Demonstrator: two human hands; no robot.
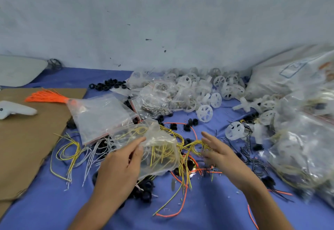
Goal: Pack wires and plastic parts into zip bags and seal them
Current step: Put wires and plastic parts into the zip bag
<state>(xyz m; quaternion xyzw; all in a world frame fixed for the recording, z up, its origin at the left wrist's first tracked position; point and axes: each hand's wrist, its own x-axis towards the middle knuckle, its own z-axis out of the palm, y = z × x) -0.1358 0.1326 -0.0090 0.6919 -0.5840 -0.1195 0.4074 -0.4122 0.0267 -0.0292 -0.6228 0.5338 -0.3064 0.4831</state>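
Far left: a brown cardboard sheet (27,139) lies on the blue cloth (207,211), with a white moulded part (16,111) resting on it. A bundle of orange wires (47,96) protrudes from the mouth of a clear zip bag (101,117) lying flat across the cardboard's right edge. Loose yellow and white wires (70,150) are spread near it.

Centre: the left hand (119,168) holds a second zip bag (159,150) raised just above the cloth, thumb and forefinger pinching its left side. Yellow wires (191,144) sit partly inside this bag and loop out to the right.

The right hand (222,155) is at those loops, fingers extended and loosely spread. It is blurred, so contact cannot be confirmed.

Far centre: black rings (108,84) and white plastic wheels (204,113) lie heaped. Right: large filled clear bags (298,139).
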